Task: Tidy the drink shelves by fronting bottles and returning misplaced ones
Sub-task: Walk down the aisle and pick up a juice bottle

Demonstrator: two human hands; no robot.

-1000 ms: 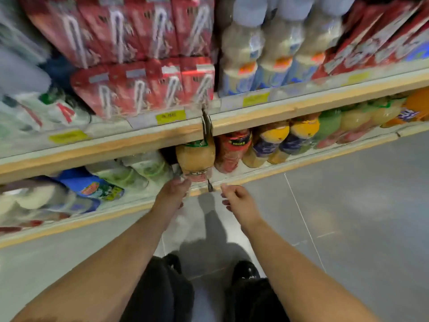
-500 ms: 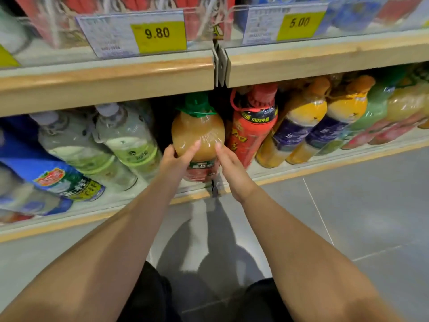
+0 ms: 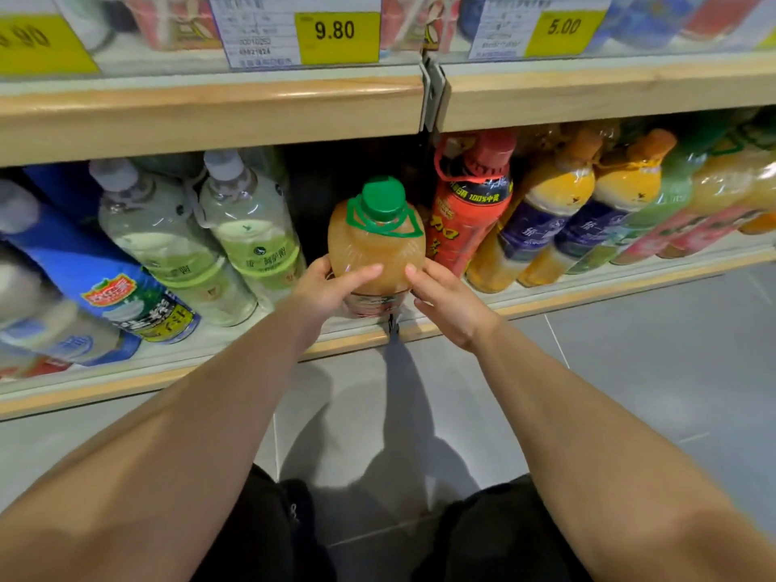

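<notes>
Both hands, left hand (image 3: 331,289) and right hand (image 3: 449,306), clasp fingers round the green-capped juice bottle (image 3: 376,245) at the front edge of the lower shelf (image 3: 596,294). Hold it upright and turn its label outward, clear of the red bottle (image 3: 470,212).

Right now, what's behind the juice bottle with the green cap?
Behind the juice bottle only a dark gap shows, under the upper shelf. No other bottle can be seen in it. The bottle itself covers the lower part of that space, so something could hide there.
</notes>
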